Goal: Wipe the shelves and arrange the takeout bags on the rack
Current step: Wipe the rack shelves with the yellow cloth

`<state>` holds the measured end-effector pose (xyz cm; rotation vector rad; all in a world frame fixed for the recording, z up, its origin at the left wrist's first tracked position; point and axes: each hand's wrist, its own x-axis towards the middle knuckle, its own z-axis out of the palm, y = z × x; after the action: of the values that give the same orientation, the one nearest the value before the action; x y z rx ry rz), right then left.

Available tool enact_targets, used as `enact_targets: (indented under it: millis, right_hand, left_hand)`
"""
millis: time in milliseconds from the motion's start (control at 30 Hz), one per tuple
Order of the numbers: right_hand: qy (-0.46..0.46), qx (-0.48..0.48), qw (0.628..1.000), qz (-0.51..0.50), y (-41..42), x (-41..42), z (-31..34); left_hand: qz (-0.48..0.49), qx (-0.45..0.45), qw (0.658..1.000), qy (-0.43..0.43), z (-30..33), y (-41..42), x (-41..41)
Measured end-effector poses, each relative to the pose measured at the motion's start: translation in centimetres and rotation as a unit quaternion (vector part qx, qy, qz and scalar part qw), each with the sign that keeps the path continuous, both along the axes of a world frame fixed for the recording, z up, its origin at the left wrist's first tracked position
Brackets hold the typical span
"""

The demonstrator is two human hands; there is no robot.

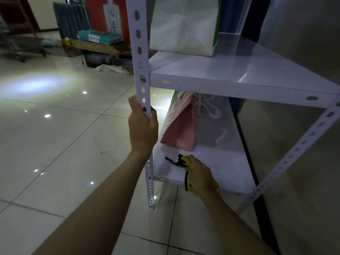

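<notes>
Fingers of the right hand [199,174] are curled down over a yellow cloth [186,161] with black trim, pressing it onto the lower shelf [220,168] close to that shelf's front edge and towards its left corner. A black cord from the cloth trails leftward across the white surface. Part of the cloth hangs over the front edge below the hand.

Up and to the left, the left hand [142,126] grips the rack's front-left post [138,57], a white perforated angle upright; the thumb lies on the post's left side and the fingers wrap round its right side, just below the level of the upper shelf.

Behind the cloth on the lower shelf stands a pink paper takeout bag [181,126], set back from the front edge on the left part of the shelf, its top leaning towards the rear. White rope handles show at its top, and a second bag may stand behind it, though that is too dim to tell.

Above, the upper shelf [239,70] carries a white paper bag [184,28] with a green side panel, standing upright near the shelf's rear-left part; its top is cut off by the frame. The right part of that shelf is bare glossy white.

At the right, the front-right post [294,153] slants down past a grey wall [303,43].

Beyond the rack, on the glossy tiled floor [55,135], stacked teal boxes [100,36] sit on a low brown platform in front of a red poster [108,13].
</notes>
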<state>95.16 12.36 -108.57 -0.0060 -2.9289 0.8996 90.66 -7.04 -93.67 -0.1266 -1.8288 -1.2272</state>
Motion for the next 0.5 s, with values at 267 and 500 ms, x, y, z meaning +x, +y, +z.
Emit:
enact_targets:
  millis: [267,500]
  right_hand:
    - [0.005,-0.013,1.0,-0.003,-5.1,-3.4,0.3]
    - [-0.009,0.019,0.998,0.054,-8.1,-4.0,0.8]
  left_hand:
    - [-0.031,-0.003,0.999,0.031,0.1,-0.2,0.2]
    - [-0.035,-0.005,0.999,0.027,0.1,-0.1,0.2]
